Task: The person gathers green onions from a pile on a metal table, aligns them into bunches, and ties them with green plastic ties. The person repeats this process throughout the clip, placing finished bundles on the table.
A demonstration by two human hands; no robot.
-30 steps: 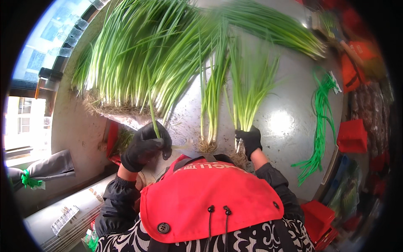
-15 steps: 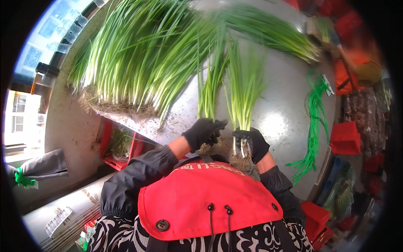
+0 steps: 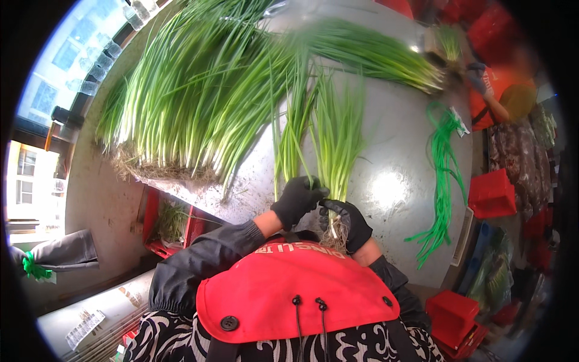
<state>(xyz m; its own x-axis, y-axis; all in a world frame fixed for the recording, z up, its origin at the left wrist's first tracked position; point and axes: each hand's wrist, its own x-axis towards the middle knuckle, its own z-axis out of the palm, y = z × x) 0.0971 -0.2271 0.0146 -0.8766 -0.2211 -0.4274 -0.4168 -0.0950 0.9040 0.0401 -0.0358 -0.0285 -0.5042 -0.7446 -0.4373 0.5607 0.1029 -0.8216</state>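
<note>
My right hand (image 3: 354,225), in a black glove, is closed around the root end of a bunch of scallions (image 3: 335,158). Pale stems and brown roots show at its fingers, and the green leaves point away over the metal table (image 3: 395,136). Just left of it, my left hand (image 3: 298,201), also black-gloved, grips the lower stems of a thinner bunch of scallions (image 3: 291,146). Its fingertips are close to the right hand's bunch; whether they touch it I cannot tell. A large scallion heap (image 3: 187,117) lies at the left, roots toward me.
Another scallion pile (image 3: 386,57) lies at the far side. Green ties (image 3: 445,172) hang along the table's right part. Red crates (image 3: 491,193) stand at the right, and one crate (image 3: 198,223) is below the left edge. A co-worker in orange (image 3: 503,90) is at the far right.
My hands have come closer together. The right hand has brought its bunch leftward and nearer to me, beside the left hand's scallions. The whole view has shifted slightly.
</note>
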